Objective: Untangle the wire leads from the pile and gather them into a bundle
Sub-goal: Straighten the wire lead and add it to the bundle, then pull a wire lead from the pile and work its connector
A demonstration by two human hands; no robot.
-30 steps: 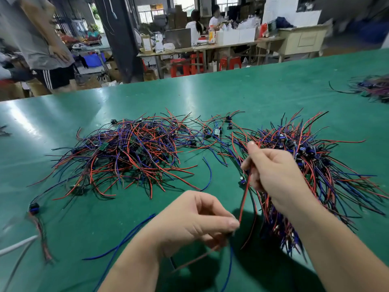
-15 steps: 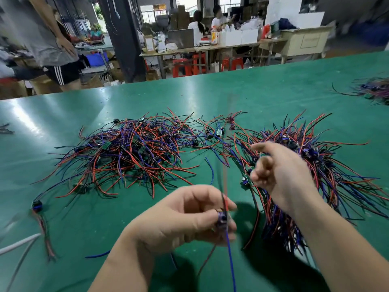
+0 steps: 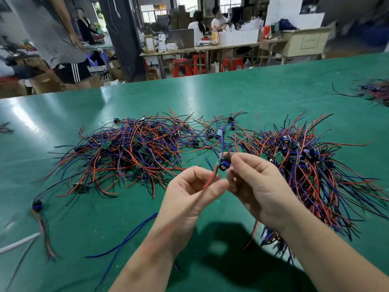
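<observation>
The green worktop carries two tangled piles of red, blue and black wire leads. The wider left pile sits mid-worktop toward the left edge, and the right pile runs down to the near edge. Above the gap between them, the right hand fingers pinch one lead's small blue part. The left hand fingers pinch that lead's red wire. A loose blue wire lies near the near edge.
</observation>
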